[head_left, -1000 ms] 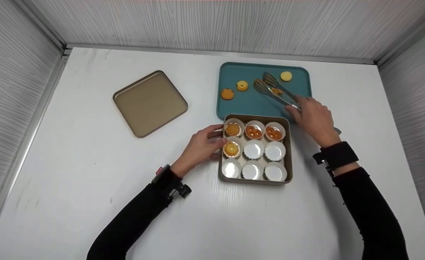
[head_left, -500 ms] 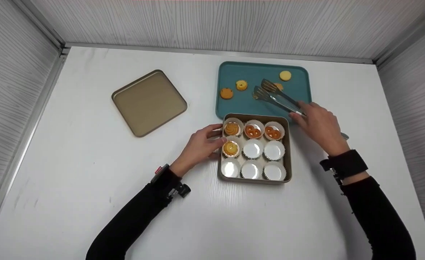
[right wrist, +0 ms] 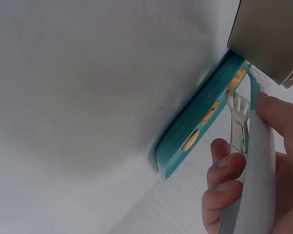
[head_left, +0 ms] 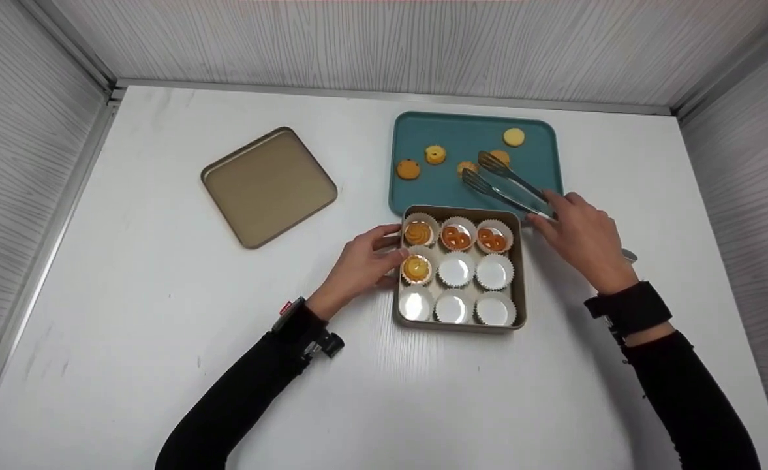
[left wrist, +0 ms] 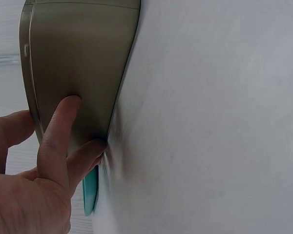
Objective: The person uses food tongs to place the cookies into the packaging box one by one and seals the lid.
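My left hand (head_left: pixel 365 262) holds the left wall of a square gold tin (head_left: pixel 522 287), thumb over the rim and fingertips against the outside. In the tin sit white paper cups; the filled ones hold a swirl cookie (head_left: pixel 417 233), pretzel-shaped cookies (head_left: pixel 456 239) and a round yellow cookie (head_left: pixel 416 268). My right hand (head_left: pixel 583 236) grips metal tongs (head_left: pixel 514 176) over a teal tray (head_left: pixel 540 179). The tongs' ends are spread, close to a cookie (head_left: pixel 467 168) and another cookie (head_left: pixel 499 157). Nothing is visibly caught between them.
Also on the teal tray are a spotted brown cookie (head_left: pixel 408 170), a yellow cookie (head_left: pixel 434 155) and a pale round cookie (head_left: pixel 513 137). To the left on the white table (head_left: pixel 129 313) lies a gold square lid or shallow tray (head_left: pixel 269 189). Panels wall the table's back and sides.
My right hand and the tongs have drawn back nearer and to the right. The cookies by the tongs' ends show more plainly. My left hand stays on the tin.
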The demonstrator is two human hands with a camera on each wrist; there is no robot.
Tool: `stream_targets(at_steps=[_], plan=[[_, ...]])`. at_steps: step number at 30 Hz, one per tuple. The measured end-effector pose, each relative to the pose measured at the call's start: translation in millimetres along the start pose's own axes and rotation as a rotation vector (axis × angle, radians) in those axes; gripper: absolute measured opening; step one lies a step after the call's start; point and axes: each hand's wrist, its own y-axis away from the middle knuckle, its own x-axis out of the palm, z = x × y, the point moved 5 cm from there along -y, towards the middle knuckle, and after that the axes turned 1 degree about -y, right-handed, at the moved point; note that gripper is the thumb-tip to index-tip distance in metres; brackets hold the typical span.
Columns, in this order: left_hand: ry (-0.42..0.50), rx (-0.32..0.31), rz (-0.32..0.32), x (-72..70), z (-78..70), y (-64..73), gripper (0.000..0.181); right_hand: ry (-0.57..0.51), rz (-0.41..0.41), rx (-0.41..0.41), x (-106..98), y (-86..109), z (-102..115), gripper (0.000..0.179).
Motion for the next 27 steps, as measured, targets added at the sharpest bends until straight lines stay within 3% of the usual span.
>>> stream_targets(at_steps=[9,16,27], plan=[[-0.051,0.024,-0.015,-1.2,-0.7,0.1,0.056,-0.013,-0.040,0.019,-3.0,5.1,-7.2,0.051],[-0.048,0.011,-0.014,-0.5,0.1,0.5,0.057,-0.035,-0.023,0.045,4.3,-1.2,6.2,0.056],[-0.026,0.009,-0.011,-0.4,1.6,-0.2,0.057,0.033,-0.068,-0.001,13.0,-11.7,20.5,0.051]])
